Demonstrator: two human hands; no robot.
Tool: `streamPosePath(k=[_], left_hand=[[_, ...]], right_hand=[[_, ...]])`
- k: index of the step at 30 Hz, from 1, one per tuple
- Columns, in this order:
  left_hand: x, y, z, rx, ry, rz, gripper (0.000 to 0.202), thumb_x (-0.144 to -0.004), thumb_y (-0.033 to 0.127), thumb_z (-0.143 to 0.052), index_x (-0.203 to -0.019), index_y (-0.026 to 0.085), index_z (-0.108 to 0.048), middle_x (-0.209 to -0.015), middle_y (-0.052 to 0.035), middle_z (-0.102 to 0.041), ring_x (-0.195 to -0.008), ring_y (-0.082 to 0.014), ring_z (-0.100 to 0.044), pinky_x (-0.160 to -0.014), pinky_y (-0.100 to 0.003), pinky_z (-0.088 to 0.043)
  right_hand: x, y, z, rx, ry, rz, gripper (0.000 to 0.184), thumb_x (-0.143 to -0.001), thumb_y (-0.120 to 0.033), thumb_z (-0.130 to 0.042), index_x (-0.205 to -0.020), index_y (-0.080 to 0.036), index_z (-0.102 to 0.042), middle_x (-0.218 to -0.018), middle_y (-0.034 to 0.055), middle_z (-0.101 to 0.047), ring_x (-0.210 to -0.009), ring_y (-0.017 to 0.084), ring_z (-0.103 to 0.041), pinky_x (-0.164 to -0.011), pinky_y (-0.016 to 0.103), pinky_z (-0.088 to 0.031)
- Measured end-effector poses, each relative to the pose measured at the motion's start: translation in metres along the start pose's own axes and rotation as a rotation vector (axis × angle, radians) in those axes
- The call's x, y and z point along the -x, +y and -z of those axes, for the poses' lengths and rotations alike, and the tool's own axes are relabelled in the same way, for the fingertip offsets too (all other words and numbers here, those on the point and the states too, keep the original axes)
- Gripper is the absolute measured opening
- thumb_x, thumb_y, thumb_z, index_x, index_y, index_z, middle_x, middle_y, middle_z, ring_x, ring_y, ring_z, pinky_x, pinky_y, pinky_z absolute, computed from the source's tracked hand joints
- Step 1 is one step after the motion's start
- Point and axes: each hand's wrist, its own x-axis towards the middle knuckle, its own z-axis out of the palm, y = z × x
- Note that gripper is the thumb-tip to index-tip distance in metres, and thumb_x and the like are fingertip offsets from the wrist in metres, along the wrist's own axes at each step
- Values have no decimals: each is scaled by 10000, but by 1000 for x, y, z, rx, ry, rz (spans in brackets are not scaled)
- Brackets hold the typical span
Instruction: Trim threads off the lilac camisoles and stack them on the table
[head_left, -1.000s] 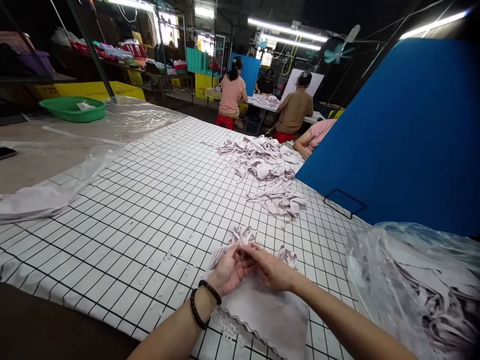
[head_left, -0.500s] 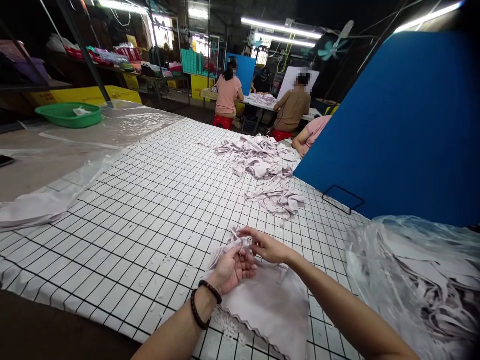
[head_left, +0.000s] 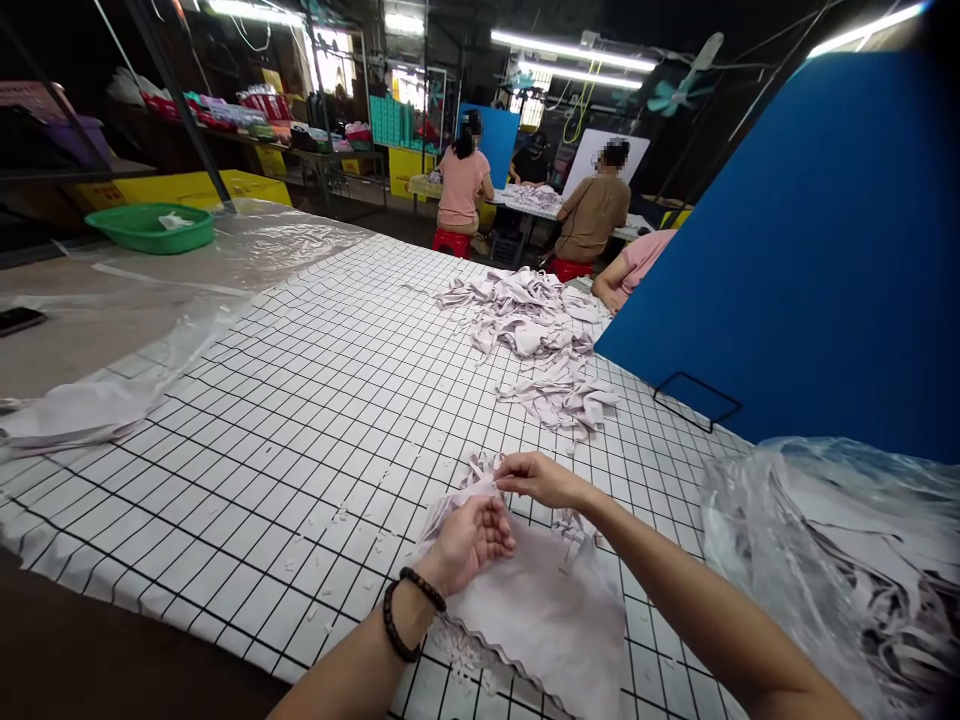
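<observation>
Cloth (head_left: 547,610) lies on the table (head_left: 300,420), right hand (head_left: 546,481) pinching its top, left hand (head_left: 466,545) half open. A tub (head_left: 150,238) holds white scrap (head_left: 175,221), a bag (head_left: 750,560) pale strips (head_left: 907,615). A board (head_left: 825,270) half-hides someone (head_left: 646,258).

- Green basket (head_left: 135,236) with a white scrap (head_left: 175,221) inside
- Dark phone (head_left: 19,320) near the left edge
- Large blue board (head_left: 810,240) at the right
- Person in pink (head_left: 461,188) on a red stool (head_left: 451,243)
- Person in brown (head_left: 600,215)
- Teal fan (head_left: 667,98) near a tube light (head_left: 572,51)
</observation>
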Motion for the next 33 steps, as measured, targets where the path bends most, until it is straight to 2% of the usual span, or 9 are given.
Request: streamPosePath(k=[3, 6, 8, 13, 18, 23, 28, 33], left_hand=[[11, 9, 3, -434, 91, -153, 261, -819, 392, -532, -984, 189, -527, -671, 23, -539, -489, -110, -502, -502, -233, -392], [24, 21, 11, -891, 190, -374, 246, -770, 346, -613, -975, 213, -590, -628, 31, -515, -562, -138, -484, -579, -244, -370], [28, 26, 17, -1045, 195, -409, 226, -734, 316, -651, -936, 217, -630, -612, 21, -519, -621, -171, -492, -622, -256, -359], [24, 24, 24, -1166, 161, -349, 199, -691, 289, -689, -878, 228, -661, -604, 15, -529, -632, -192, -500, -642, -265, -347], [18, 18, 25, -1211, 127, -391, 168, -706, 274, -695, -870, 250, -672, -603, 8, -536, -629, -197, -497, -648, -268, -336], [15, 13, 28, -1194, 105, -416, 158, -705, 262, -698, -860, 255, -666, -597, 9, -540, -615, -196, -477, -647, -273, -322], [14, 11, 28, -1193, 105, -425, 81, -725, 291, -683, -790, 250, -658, -596, 1, -545, -640, -207, -500, -656, -279, -333], [16, 15, 24, -1256, 108, -421, 110, -739, 344, -667, -738, 235, -652, -609, -8, -574, -631, -199, -509, -624, -280, -333]], right_hand=[[9, -3, -1, 72, 45, 11, 224, -870, -364, -550, -884, -181, -679, -810, 24, -623, -710, 133, -567, -621, 231, -440], [19, -7, -5, 248, 44, 72, 181, -881, -295, -538, -854, -178, -673, -815, 30, -598, -724, 133, -544, -650, 241, -420], [25, -10, -11, 355, -1, 102, 177, -889, -248, -514, -823, -164, -655, -822, 38, -579, -718, 129, -525, -658, 246, -410], [31, -11, -28, 578, -96, 138, 207, -894, -184, -459, -751, -144, -604, -784, 45, -541, -696, 135, -491, -627, 254, -365], [30, -9, -39, 748, -120, 146, 170, -885, -197, -469, -835, -162, -628, -804, 47, -559, -733, 160, -502, -664, 294, -325], [30, -15, -41, 764, -165, 139, 172, -892, -218, -465, -936, -181, -626, -818, 46, -567, -729, 162, -514, -681, 303, -303], [30, -18, -41, 779, -190, 127, 177, -888, -217, -460, -889, -173, -632, -816, 53, -574, -714, 158, -514, -672, 308, -289], [28, -22, -40, 813, -208, 123, 187, -894, -228, -451, -875, -171, -628, -821, 54, -581, -702, 158, -511, -667, 312, -282]])
